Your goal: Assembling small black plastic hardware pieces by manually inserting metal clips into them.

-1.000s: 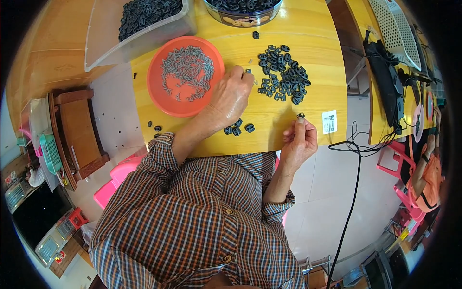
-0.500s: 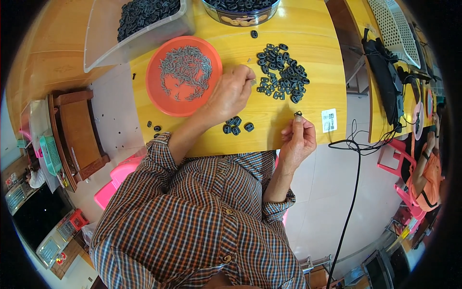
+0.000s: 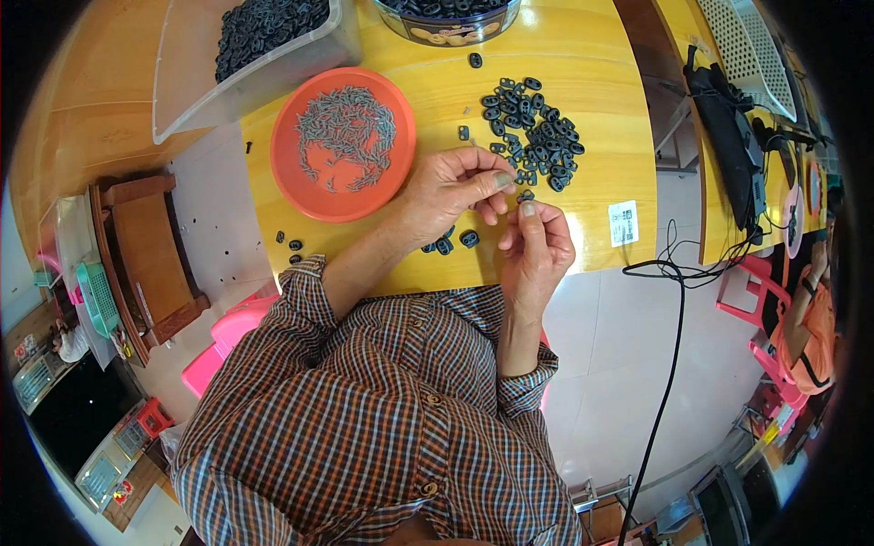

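Tabletop (image 3: 605, 136), bowl (image 3: 288, 159) of pins (image 3: 350, 123), bin (image 3: 264, 80) of pieces (image 3: 264, 36), hands (image 3: 460, 189) pinched, right (image 3: 539, 246) gripping black piece (image 3: 525, 196), left grip unclear

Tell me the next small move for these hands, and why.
Probably bring the left hand slightly right, to the small black part pinched in the right hand. The part pokes out beyond the right thumb, and the left hand's thumb and forefinger are drawn together close beside it; whatever they may hold is too small to tell.
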### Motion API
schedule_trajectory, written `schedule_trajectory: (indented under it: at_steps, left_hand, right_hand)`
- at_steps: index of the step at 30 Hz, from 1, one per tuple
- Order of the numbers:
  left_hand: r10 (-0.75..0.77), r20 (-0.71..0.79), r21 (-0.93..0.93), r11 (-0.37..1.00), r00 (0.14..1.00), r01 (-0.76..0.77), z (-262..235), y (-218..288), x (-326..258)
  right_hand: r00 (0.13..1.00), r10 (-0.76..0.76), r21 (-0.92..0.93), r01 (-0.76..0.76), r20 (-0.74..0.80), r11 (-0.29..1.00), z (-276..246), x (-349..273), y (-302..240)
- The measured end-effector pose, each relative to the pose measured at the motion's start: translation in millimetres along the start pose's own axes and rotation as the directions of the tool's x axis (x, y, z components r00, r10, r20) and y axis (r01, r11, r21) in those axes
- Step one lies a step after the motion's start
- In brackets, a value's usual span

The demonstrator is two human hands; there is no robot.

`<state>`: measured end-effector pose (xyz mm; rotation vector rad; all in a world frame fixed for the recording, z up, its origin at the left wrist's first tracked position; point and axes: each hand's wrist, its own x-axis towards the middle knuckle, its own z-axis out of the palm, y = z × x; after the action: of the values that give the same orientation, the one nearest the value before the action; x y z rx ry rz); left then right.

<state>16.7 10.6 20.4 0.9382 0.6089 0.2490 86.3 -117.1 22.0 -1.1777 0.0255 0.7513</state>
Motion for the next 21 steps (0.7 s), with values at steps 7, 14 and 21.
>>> schedule_trajectory:
  at_steps: [7,14,21]
  left_hand:
    - [0.08,-0.018,0.077,0.994,0.997,-0.079,5.2,-5.9,-0.6]
    - [0.088,-0.049,0.134,0.988,0.995,-0.081,8.1,-6.6,-1.1]
    - [0.1,-0.044,0.158,0.983,0.994,-0.091,8.6,-6.0,-1.2]
  right_hand:
    - [1.0,-0.008,0.034,0.007,0.022,0.999,5.1,1.6,2.0]
    - [1.0,-0.001,-0.002,0.001,0.015,1.0,6.2,1.8,1.5]
    - [1.0,-0.006,0.025,0.005,0.019,1.0,4.3,2.4,3.9]
